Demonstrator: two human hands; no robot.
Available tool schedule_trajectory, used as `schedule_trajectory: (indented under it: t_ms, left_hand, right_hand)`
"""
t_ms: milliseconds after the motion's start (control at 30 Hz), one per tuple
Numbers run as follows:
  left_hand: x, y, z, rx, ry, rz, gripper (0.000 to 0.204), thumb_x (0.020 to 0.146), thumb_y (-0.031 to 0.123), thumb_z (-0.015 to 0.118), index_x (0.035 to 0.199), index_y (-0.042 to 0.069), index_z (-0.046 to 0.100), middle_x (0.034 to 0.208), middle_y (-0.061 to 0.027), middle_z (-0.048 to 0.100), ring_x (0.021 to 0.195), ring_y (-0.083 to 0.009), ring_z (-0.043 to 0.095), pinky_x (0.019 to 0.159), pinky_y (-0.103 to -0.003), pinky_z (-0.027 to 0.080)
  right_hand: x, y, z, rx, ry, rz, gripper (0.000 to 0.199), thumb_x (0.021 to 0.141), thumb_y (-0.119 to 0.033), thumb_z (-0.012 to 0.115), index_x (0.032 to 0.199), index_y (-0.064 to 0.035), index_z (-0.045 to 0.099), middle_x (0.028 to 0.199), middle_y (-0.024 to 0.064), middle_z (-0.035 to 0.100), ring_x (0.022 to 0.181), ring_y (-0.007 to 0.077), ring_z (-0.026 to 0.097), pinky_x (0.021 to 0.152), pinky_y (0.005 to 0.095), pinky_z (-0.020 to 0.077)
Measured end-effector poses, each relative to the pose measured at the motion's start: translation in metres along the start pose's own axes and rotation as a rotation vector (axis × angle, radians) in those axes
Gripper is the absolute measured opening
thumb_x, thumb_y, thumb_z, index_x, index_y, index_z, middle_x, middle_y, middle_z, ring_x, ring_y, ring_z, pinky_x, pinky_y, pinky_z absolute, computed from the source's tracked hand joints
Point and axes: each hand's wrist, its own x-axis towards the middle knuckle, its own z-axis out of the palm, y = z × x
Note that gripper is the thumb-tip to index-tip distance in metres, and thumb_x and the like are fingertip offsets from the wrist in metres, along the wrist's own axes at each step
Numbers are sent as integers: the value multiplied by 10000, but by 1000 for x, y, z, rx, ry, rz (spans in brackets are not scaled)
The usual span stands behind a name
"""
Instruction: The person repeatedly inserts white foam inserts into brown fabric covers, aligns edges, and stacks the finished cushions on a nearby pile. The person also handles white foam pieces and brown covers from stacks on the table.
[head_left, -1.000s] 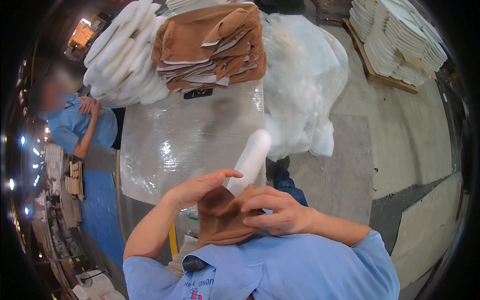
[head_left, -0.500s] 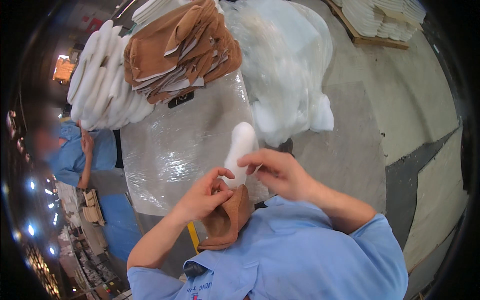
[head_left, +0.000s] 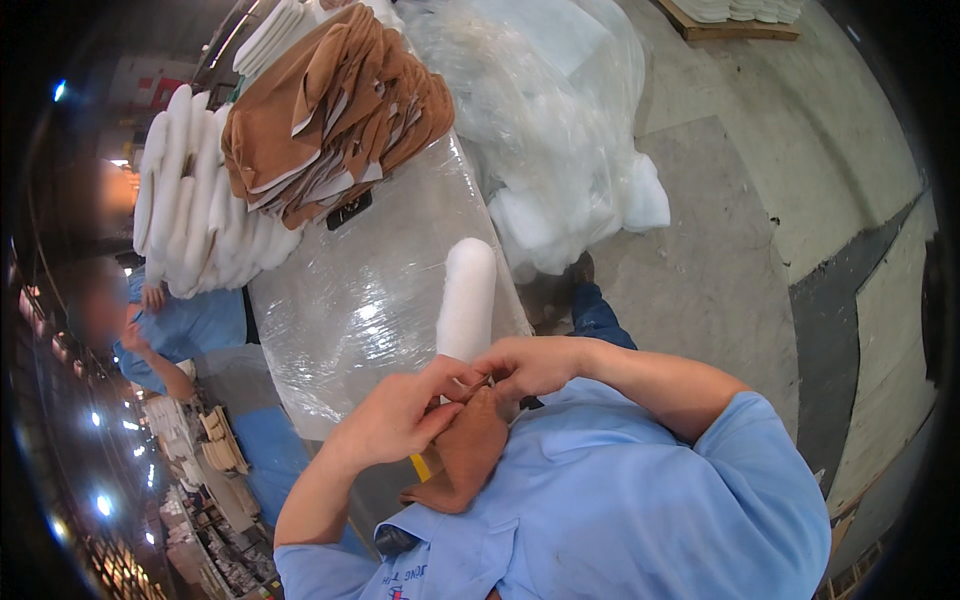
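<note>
A brown fabric cover point(head_left: 466, 458) hangs in front of my chest. From its upper end a white, rounded padding roll point(head_left: 467, 296) sticks out over the table, away from me. My left hand point(head_left: 398, 418) is closed on the left side of the cover's upper edge. Close beside it, my right hand point(head_left: 535, 366) pinches the same edge, where the brown cloth meets the white padding. The fingertips of both hands nearly touch, and they partly hide the cover's opening.
Plastic wrap covers the table point(head_left: 355, 290). Brown fabric pieces point(head_left: 335, 110) are piled at its far end near a dark phone-like object point(head_left: 349, 210), with white padding rolls point(head_left: 185, 200) to their left. A plastic-wrapped white bundle point(head_left: 560, 140) stands right of the table. A co-worker point(head_left: 195, 320) is at left.
My right hand has come down from beside the white roll to the cover's edge and closed on it. The cover's opening, facing up before, is now turned out of sight.
</note>
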Motion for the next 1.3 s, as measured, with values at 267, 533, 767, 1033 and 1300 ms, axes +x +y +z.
schedule_trajectory:
  t_ms: [267,533,767,1033,1300]
  left_hand:
    - [11,-31,-1,-292,-71,-140,313,998,82,692,1281,91,560,935,-72,771,818,-124,684,733,-290,530]
    - [49,-38,6,-205,-132,-342,266,1045,295,710,1038,29,719,771,-4,674,730,-65,584,611,-278,478]
    - [58,-24,1,212,-333,-76,346,1000,415,723,1024,72,766,853,-168,728,772,-314,688,746,-407,545]
    - [56,-27,0,135,-161,70,245,1017,293,709,1107,73,770,959,-164,760,858,-296,717,802,-383,559]
    - [68,-42,-3,-11,-256,42,310,998,343,721,1069,46,773,893,-142,748,835,-248,695,778,-377,542]
  right_hand:
    - [-19,5,17,64,291,-18,185,964,-170,777,957,-31,655,790,5,647,786,125,575,725,317,477]
    - [-22,0,32,-97,493,-22,231,914,-195,803,949,-35,639,779,88,662,729,198,617,675,368,491]
    - [-25,-2,35,-540,571,-50,200,887,-211,749,995,-60,676,899,167,723,871,390,711,728,476,549]
    - [-28,21,18,-119,368,11,259,898,-218,859,1039,-68,701,993,30,704,955,202,682,835,346,539]
    - [-21,53,31,643,469,-3,351,898,63,802,830,-115,507,881,-23,645,876,82,644,853,282,561]
